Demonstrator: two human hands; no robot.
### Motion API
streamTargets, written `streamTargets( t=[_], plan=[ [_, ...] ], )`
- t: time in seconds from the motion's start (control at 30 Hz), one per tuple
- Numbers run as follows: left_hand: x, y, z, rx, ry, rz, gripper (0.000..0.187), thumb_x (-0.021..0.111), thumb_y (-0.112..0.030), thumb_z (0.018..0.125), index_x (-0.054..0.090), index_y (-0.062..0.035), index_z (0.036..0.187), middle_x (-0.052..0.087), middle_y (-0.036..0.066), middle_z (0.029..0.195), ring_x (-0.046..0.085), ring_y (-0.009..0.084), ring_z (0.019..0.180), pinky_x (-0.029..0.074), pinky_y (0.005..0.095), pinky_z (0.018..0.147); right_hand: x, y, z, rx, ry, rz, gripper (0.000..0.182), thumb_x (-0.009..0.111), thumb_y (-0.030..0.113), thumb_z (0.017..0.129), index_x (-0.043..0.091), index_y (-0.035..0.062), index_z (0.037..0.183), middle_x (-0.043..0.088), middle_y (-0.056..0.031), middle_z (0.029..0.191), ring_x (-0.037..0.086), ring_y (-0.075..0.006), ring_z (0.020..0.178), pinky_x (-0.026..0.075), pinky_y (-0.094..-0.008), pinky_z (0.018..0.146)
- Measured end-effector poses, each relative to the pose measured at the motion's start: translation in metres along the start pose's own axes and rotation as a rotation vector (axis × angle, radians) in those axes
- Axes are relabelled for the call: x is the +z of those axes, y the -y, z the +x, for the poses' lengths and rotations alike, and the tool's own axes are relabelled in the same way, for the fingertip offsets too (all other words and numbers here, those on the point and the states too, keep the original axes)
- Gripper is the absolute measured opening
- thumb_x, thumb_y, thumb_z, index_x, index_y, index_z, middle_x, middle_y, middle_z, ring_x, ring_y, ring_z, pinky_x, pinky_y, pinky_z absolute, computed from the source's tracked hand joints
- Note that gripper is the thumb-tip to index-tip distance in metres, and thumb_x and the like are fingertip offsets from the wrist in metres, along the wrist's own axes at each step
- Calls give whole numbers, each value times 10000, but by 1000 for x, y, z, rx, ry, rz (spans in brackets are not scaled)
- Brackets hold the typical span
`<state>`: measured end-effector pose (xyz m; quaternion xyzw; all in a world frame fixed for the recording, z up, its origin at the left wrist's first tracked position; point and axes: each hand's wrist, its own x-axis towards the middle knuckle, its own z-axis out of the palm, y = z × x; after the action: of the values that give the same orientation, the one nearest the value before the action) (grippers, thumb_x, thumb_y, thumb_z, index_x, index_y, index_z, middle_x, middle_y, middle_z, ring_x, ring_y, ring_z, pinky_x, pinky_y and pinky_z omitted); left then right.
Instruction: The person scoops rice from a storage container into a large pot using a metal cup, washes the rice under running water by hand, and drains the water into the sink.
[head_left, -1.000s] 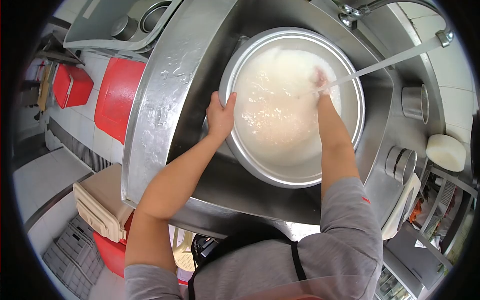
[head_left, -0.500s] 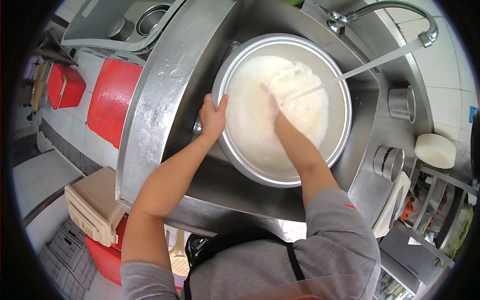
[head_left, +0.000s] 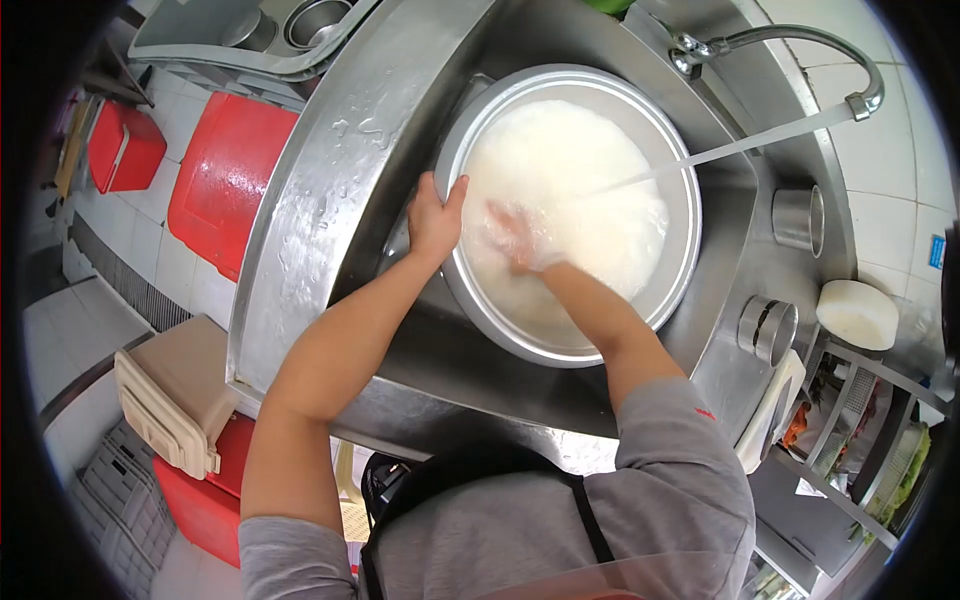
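Observation:
A large round metal pot stands in a stainless steel sink, filled with cloudy, milky water. My left hand clasps its left rim, thumb inside and fingers round the outside. Partly sunk in the water on the pot's left side is my right hand; its fingers are smeared and veiled by the cloudy liquid, so whether they hold anything is hidden. From a curved tap at the upper right, a stream of water runs into the pot. Whatever lies under the surface cannot be seen.
Metal cups sit on the right ledge, beside a white rounded object. On the left are a red lid, a beige bin lid and a grey tub with metal containers. A shelf rack stands at lower right.
My right hand has moved left and slightly down through the water, toward the pot's left side. My left hand keeps its hold on the rim. The view has shifted slightly.

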<state>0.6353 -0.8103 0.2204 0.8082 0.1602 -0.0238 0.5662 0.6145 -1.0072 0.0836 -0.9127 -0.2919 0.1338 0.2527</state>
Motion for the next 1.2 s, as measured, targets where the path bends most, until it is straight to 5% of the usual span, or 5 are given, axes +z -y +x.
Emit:
streamTargets(
  t=[0.5, 0.7, 1.03, 1.1, 1.2],
  plan=[
    [0, -9, -1, -37, 16, -39, 369, 564, -323, 778, 496, 20, 894, 595, 197, 802, 584, 325, 743, 434, 368, 676, -123, -154, 24, 495, 76, -175, 528, 448, 368, 831, 327, 93, 1266, 382, -102, 1234, 369, -235, 1137, 315, -340, 945],
    [1, -5, -1, -18, 35, -61, 383, 566, -330, 774, 499, 25, 901, 592, 199, 821, 580, 322, 769, 431, 368, 693, -148, -93, -50, 711, 22, -478, 673, 482, 479, 775, 289, 92, 1291, 354, -162, 1273, 331, -277, 1183, 293, -356, 966],
    [7, 6, 2, 8, -17, -17, 447, 557, -352, 775, 480, 39, 977, 573, 227, 885, 553, 369, 824, 413, 384, 747, -22, 17, -66, 1561, -455, 164, 871, 482, 496, 751, 9, 56, 1336, 65, -269, 1342, 61, -391, 1250, 46, -514, 1001],
    [6, 5, 2, -12, -16, -8, 472, 560, -364, 770, 471, 37, 1000, 567, 238, 903, 546, 380, 839, 414, 393, 747, 16, 20, -44, 1512, -721, 461, 866, 489, 473, 758, -5, 60, 1336, -18, -242, 1356, 42, -357, 1261, 35, -526, 995],
    [4, 4, 3, -48, 23, -35, 475, 562, -370, 765, 475, 34, 1001, 565, 243, 909, 548, 377, 849, 417, 398, 743, -18, 81, 29, 1662, -595, 761, 767, 505, 378, 769, 98, 44, 1327, 61, -189, 1369, 88, -355, 1245, 173, -488, 987]
  ],
)
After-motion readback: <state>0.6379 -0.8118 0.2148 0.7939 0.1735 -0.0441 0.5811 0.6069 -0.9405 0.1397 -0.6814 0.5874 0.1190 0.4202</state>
